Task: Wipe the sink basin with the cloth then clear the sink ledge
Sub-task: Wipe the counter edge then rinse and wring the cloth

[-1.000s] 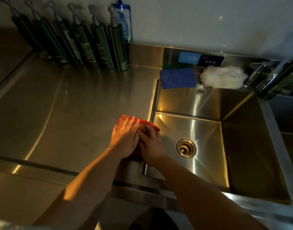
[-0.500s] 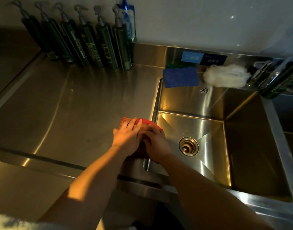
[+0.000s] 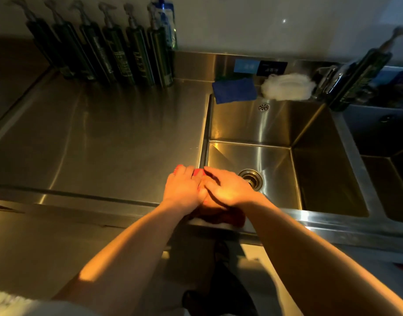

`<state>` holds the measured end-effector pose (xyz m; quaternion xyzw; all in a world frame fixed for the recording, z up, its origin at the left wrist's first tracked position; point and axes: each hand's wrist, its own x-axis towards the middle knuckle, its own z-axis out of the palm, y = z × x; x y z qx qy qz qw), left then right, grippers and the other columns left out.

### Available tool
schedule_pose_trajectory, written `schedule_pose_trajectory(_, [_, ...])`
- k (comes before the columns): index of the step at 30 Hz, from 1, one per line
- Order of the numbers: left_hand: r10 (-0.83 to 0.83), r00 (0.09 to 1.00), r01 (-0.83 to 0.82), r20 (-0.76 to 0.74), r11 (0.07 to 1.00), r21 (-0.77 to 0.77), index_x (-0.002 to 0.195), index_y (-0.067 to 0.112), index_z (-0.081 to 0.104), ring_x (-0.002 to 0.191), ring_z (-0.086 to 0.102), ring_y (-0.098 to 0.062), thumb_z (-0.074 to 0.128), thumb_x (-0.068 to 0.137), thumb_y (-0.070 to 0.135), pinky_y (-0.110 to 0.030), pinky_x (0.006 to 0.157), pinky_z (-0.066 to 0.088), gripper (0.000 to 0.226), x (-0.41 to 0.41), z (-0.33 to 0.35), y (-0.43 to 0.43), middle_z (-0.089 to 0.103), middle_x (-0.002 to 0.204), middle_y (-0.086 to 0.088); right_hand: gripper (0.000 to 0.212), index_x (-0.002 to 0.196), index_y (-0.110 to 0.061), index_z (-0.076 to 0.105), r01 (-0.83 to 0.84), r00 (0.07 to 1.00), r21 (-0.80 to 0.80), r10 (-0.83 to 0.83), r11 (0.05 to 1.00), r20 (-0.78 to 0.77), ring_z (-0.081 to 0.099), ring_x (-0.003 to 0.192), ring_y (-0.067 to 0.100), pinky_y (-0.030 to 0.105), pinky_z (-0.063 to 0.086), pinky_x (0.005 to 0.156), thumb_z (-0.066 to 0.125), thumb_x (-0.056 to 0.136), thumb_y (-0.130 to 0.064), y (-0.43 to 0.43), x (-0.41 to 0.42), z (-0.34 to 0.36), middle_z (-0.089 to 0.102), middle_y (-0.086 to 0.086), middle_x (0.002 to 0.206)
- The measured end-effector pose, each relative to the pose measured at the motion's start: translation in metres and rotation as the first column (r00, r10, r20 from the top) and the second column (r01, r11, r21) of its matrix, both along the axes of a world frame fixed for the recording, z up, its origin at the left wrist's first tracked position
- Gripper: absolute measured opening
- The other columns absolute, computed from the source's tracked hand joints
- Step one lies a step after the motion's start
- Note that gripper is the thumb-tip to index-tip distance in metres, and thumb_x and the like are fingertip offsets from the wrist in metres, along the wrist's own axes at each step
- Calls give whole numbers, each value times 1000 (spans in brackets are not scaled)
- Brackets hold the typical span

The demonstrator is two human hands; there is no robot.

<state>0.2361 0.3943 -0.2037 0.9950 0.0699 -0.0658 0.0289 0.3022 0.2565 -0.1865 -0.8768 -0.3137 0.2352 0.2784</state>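
Both hands flat on the red cloth point(image 3: 221, 216) at the front-left corner of the sink basin point(image 3: 259, 156), right where the counter point(image 3: 93, 137) meets the front rim. Left hand point(image 3: 182, 187) palm down on the counter side, fingers together and extended; a sliver of cloth shows past its fingertips and between the two hands. Right hand point(image 3: 227, 188) palm down beside it, touching the left hand, fingers slightly spread and pointing left over the basin edge. Neither hand is closed around the cloth: both press on top, so the cloth lies under the palms and fingers, with its largest visible part bunched below the wrists on the front rim. Drain point(image 3: 251, 179) just beside the right hand. On the back ledge: blue cloth point(image 3: 234, 90) and a white scrubber point(image 3: 287, 86), well apart from the hands. Row of dark pump bottles point(image 3: 118, 53) along the wall at rear left. Frame is motion-blurred.
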Motion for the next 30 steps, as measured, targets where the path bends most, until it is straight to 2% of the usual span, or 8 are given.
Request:
schedule_pose_trajectory(3, [89, 995, -92, -36, 992, -91, 143, 29, 32, 140, 12, -19, 29, 96, 37, -42, 98, 24, 48, -13, -8, -6, 24, 152, 6, 41, 131, -39, 41, 69, 996, -231, -54, 970, 68, 45, 119, 29, 51, 33, 94, 23, 96, -49, 16, -13, -5, 51, 5, 126])
schedule_pose_trajectory(6, [131, 986, -146, -100, 978, -152, 150, 28, 14, 145, -4, -13, 21, 99, 35, -53, 112, 4, 53, -21, -15, -3, 1, 159, 8, 44, 141, -37, 27, 106, 991, -171, -89, 980, 104, 31, 131, 25, 54, 24, 102, 22, 98, -42, 24, -33, -18, 33, -1, 145])
schedule_pose_trajectory(9, [75, 993, -90, -90, 981, -170, 151, 27, -2, 144, -16, -17, 16, 100, 34, -54, 112, -9, 54, -26, -19, -1, -9, 159, 6, 50, 147, -35, 9, 178, 980, -179, -158, 968, 120, 19, 140, 19, 49, 14, 111, 11, 97, -44, 22, -46, -30, 17, -10, 155])
schedule_pose_trajectory(14, [50, 998, -55, -28, 972, -230, 151, 24, 7, 145, -10, -19, 17, 101, 34, -42, 116, -3, 52, -28, -19, -5, 0, 160, 2, 50, 140, -32, 22, 214, 954, -165, -170, 963, 245, 35, 128, 22, 47, 32, 98, 37, 94, -43, 18, -52, -34, 36, -6, 144])
schedule_pose_trajectory(17, [-28, 999, 31, 25, 991, -134, 151, 22, 14, 146, 0, -19, 19, 101, 36, -38, 118, 6, 52, -28, -20, -8, 9, 159, 1, 46, 131, -31, 32, 237, 939, -161, -183, 958, 292, 41, 117, 24, 48, 34, 92, 49, 89, -41, 11, -55, -35, 47, -3, 131])
schedule_pose_trajectory(20, [-46, 998, 51, 39, 988, -145, 149, 25, 20, 144, 6, -15, 21, 100, 38, -35, 116, 14, 51, -25, -18, -22, 16, 157, 4, 47, 121, -31, 37, 263, 923, -157, -201, 952, 328, 43, 109, 22, 43, 33, 82, 60, 82, -43, -3, -55, -39, 50, -4, 116])
schedule_pose_trajectory(24, [-71, 995, 82, 71, 984, -160, 145, 27, 30, 140, 17, -13, 26, 99, 39, -34, 108, 20, 47, -15, -16, -61, 27, 152, 6, 37, 113, -33, 42, 302, 894, -209, -200, 930, 400, 43, 102, 21, 38, 24, 70, 58, 83, -46, -41, -44, -45, 48, -5, 106])
schedule_pose_trajectory(30, [-72, 996, 83, 59, 973, -215, 126, 29, 46, 122, 33, -18, 28, 96, 38, -37, 99, 27, 36, 10, -13, -134, 46, 130, 3, 28, 108, -30, 46, 310, 863, -264, -154, 913, 481, 44, 94, 18, 36, 24, 65, 52, 87, -47, -117, -23, -51, 48, -5, 101])
